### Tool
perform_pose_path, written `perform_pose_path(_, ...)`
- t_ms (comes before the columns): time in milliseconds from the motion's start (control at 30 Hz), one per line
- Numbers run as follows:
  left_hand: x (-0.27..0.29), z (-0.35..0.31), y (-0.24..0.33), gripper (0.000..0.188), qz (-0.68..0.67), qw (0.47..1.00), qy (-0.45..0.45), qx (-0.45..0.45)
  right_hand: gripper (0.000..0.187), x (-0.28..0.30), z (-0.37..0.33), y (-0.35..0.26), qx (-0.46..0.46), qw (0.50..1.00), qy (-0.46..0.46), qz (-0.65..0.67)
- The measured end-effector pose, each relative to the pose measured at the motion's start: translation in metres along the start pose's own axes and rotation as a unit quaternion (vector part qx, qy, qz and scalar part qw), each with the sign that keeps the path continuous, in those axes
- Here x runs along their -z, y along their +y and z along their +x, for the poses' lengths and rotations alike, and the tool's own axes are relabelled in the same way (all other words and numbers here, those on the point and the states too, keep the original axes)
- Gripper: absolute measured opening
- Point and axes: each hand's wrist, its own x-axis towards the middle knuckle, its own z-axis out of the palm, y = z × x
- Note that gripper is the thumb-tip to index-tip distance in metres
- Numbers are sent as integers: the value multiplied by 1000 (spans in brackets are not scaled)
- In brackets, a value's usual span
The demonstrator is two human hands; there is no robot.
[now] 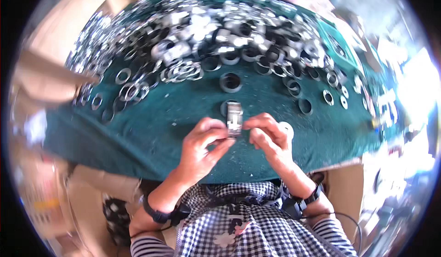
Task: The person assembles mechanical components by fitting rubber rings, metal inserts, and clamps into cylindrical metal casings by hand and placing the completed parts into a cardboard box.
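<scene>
My left hand (202,146) grips a shiny silver metal ring (234,120) between thumb and fingers, its side turned up above the cloth. On the ring's other side, my right hand (272,137) has its fingers curled together, the fingertips close to the ring. Whatever those fingers pinch, if anything, is too small or blurred to make out. A small white ring (287,129) shows against the outer edge of my right hand; whether it lies on the cloth or is held, I cannot tell. Just beyond the gripped ring lies another dark ring, partly hidden, and farther off a dark-centred cup-shaped ring (230,82).
Green cloth (179,107) covers the table. A large heap of metal rings (197,27) fills its far side, with loose rings (304,106) scattered nearer. A green tray (337,41) stands at far right. Cardboard (50,80) juts in from the left.
</scene>
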Motion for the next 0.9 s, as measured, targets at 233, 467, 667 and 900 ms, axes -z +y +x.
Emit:
perform_pose_path(233,-17,18,13,21,129,983,-95,-92,17,11,-4,1,-84,947,-16,309)
perform_pose_path(467,-29,35,31,36,23,993,-118,3,13,25,-16,20,88,987,40,132)
perform_pose_path(667,-50,48,53,18,-149,947,-130,252,22,34,-30,23,176,976,77,-103)
perform_pose_path(900,-57,39,49,15,32,990,-133,27,36,52,-29,21,179,977,120,-4)
